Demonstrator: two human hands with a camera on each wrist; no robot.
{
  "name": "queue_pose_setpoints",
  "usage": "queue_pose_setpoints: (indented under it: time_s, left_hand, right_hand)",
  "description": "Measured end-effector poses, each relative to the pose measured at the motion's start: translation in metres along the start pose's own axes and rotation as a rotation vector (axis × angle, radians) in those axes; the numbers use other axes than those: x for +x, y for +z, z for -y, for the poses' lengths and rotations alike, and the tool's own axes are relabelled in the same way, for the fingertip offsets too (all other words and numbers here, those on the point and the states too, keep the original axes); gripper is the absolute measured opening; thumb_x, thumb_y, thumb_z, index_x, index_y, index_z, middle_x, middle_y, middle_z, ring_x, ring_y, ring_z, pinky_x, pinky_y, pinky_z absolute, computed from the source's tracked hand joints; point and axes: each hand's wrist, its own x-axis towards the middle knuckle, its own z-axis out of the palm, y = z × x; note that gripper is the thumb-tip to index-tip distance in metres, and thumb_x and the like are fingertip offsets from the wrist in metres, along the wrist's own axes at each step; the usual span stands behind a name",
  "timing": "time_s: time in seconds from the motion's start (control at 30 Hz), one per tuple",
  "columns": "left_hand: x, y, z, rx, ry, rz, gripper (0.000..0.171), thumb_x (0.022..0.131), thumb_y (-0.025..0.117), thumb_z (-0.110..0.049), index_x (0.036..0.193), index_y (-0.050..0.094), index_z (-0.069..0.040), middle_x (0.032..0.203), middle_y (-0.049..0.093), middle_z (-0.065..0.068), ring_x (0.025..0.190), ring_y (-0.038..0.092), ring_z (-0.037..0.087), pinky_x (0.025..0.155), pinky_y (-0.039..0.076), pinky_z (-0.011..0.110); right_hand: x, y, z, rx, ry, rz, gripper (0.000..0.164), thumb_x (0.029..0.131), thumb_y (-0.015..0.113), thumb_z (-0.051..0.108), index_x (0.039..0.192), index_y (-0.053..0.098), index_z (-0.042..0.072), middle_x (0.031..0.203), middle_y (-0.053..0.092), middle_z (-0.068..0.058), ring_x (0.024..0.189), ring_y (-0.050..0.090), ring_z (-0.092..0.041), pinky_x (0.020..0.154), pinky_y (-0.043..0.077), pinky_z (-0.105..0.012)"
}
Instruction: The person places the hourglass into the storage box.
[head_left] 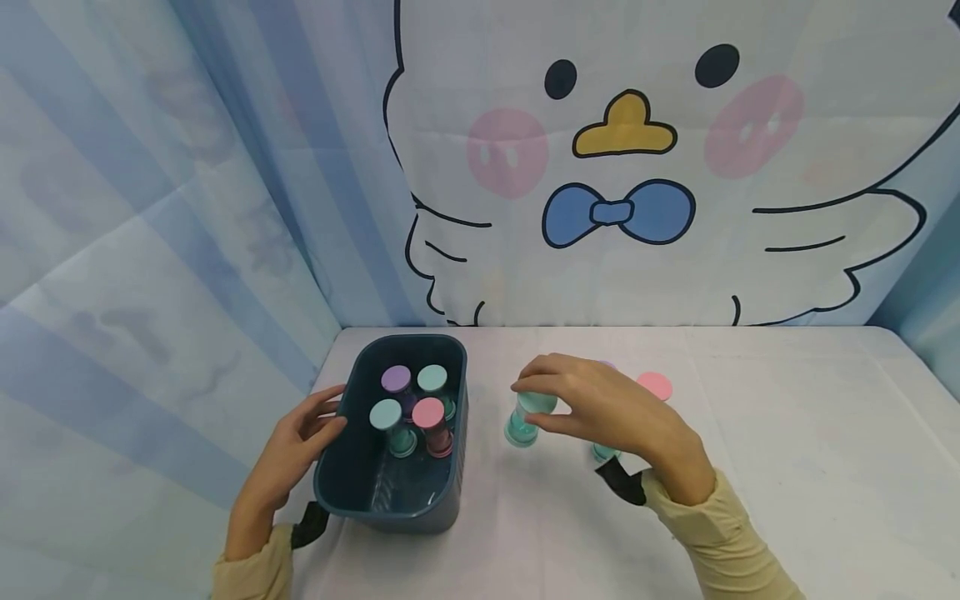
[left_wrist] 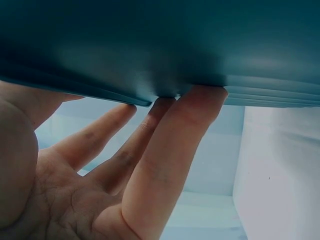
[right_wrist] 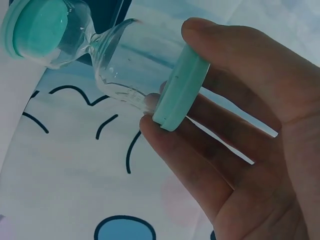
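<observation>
My right hand (head_left: 611, 412) pinches a sand timer (head_left: 521, 427) by its mint-green top cap, thumb on one side and fingers on the other. In the right wrist view the timer's clear glass waist (right_wrist: 92, 45) shows, with mint sand in the far bulb. The timer stands nearly upright close over the table, right of a dark blue bin (head_left: 348, 479). At the bin's left side is my left hand (head_left: 288, 450), its fingertips (left_wrist: 207, 97) touching the outer wall. Inside the bin stand several sand timers: purple (head_left: 396, 379), pink (head_left: 429, 414) and two mint ones (head_left: 386, 414).
Partly hidden behind my right hand and wrist are a pink-capped timer (head_left: 655, 385), a mint timer base (head_left: 603, 452) and a bit of purple. A white cloth covers the table (head_left: 810, 467). Behind it hangs a curtain (head_left: 622, 283) with a cartoon figure.
</observation>
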Motion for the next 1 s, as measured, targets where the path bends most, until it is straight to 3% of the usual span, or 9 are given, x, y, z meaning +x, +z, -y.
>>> queue_pose_setpoints:
  time_s: [0.23, 0.37, 0.43, 0.47, 0.6, 0.7, 0.77, 0.93, 1.0]
  left_hand:
    - [0.001, 0.001, 0.005, 0.011, 0.000, -0.004, 0.056, 0.103, 0.054, -0.032, 0.153, 0.037, -0.015, 0.148, 0.047, 0.017, 0.130, 0.051, 0.035, 0.102, 0.045, 0.056]
    - [0.000, 0.001, 0.004, 0.009, -0.001, -0.001, 0.055, 0.104, 0.054, -0.032, 0.153, 0.037, -0.015, 0.148, 0.047, 0.017, 0.126, 0.055, 0.016, 0.103, 0.044, 0.056]
    - [0.000, 0.000, 0.002, 0.004, 0.000, 0.001, 0.055, 0.104, 0.054, -0.031, 0.153, 0.037, -0.015, 0.148, 0.047, 0.017, 0.125, 0.056, 0.014, 0.103, 0.045, 0.055]
    - [0.000, 0.000, 0.001, 0.001, -0.001, 0.002, 0.055, 0.104, 0.054, -0.031, 0.153, 0.037, -0.015, 0.147, 0.047, 0.017, 0.125, 0.056, 0.014, 0.103, 0.045, 0.055]
    - [-0.002, 0.000, -0.004, -0.011, 0.001, 0.005, 0.055, 0.104, 0.054, -0.028, 0.154, 0.036, -0.014, 0.148, 0.046, 0.019, 0.131, 0.050, 0.036, 0.103, 0.044, 0.057]
    - [-0.001, 0.000, -0.004, -0.005, -0.001, 0.003, 0.055, 0.104, 0.054, -0.029, 0.154, 0.036, -0.014, 0.148, 0.046, 0.020, 0.131, 0.050, 0.039, 0.102, 0.045, 0.057]
    - [-0.001, 0.000, -0.003, 0.003, 0.000, 0.000, 0.055, 0.104, 0.054, -0.029, 0.153, 0.037, -0.014, 0.147, 0.047, 0.019, 0.129, 0.052, 0.034, 0.101, 0.046, 0.055]
    - [0.000, 0.001, 0.000, 0.021, -0.005, -0.005, 0.055, 0.103, 0.055, -0.032, 0.153, 0.038, -0.016, 0.146, 0.048, 0.015, 0.119, 0.055, 0.002, 0.100, 0.048, 0.047]
    - [0.001, 0.001, 0.000, 0.023, -0.006, -0.006, 0.055, 0.103, 0.055, -0.033, 0.153, 0.038, -0.016, 0.146, 0.048, 0.015, 0.120, 0.054, 0.002, 0.100, 0.048, 0.045]
  right_hand:
    - [0.005, -0.005, 0.004, 0.005, -0.040, -0.020, 0.037, 0.084, 0.081, 0.022, 0.118, 0.072, 0.008, 0.118, 0.068, -0.002, 0.105, 0.065, -0.016, 0.087, 0.056, -0.031]
    - [0.008, -0.009, 0.007, 0.004, -0.062, -0.031, 0.037, 0.085, 0.081, 0.022, 0.118, 0.071, 0.009, 0.118, 0.067, -0.002, 0.105, 0.065, -0.015, 0.087, 0.056, -0.030]
    - [0.010, -0.010, 0.009, -0.007, -0.076, -0.036, 0.037, 0.085, 0.081, 0.022, 0.118, 0.072, 0.009, 0.118, 0.067, -0.002, 0.105, 0.065, -0.015, 0.087, 0.056, -0.030]
    - [0.011, -0.011, 0.010, -0.012, -0.083, -0.039, 0.037, 0.084, 0.081, 0.022, 0.118, 0.072, 0.009, 0.118, 0.067, -0.002, 0.104, 0.065, -0.015, 0.087, 0.056, -0.030]
    - [0.016, -0.014, 0.013, -0.028, -0.103, -0.037, 0.038, 0.084, 0.082, 0.022, 0.118, 0.072, 0.010, 0.118, 0.067, -0.002, 0.105, 0.064, -0.015, 0.087, 0.056, -0.029]
    - [0.019, -0.016, 0.015, -0.033, -0.110, -0.034, 0.037, 0.084, 0.081, 0.022, 0.119, 0.072, 0.010, 0.118, 0.068, -0.002, 0.106, 0.064, -0.015, 0.088, 0.055, -0.029]
    - [0.022, -0.017, 0.017, -0.034, -0.108, -0.031, 0.037, 0.085, 0.081, 0.022, 0.119, 0.072, 0.011, 0.118, 0.068, -0.002, 0.106, 0.064, -0.015, 0.088, 0.055, -0.029]
    - [0.025, -0.020, 0.021, -0.032, -0.099, -0.012, 0.037, 0.086, 0.079, 0.023, 0.120, 0.071, 0.011, 0.119, 0.068, -0.002, 0.107, 0.064, -0.015, 0.088, 0.055, -0.030]
    - [0.027, -0.020, 0.023, -0.033, -0.098, -0.005, 0.037, 0.086, 0.079, 0.024, 0.120, 0.071, 0.011, 0.119, 0.068, -0.002, 0.107, 0.064, -0.015, 0.089, 0.055, -0.030]
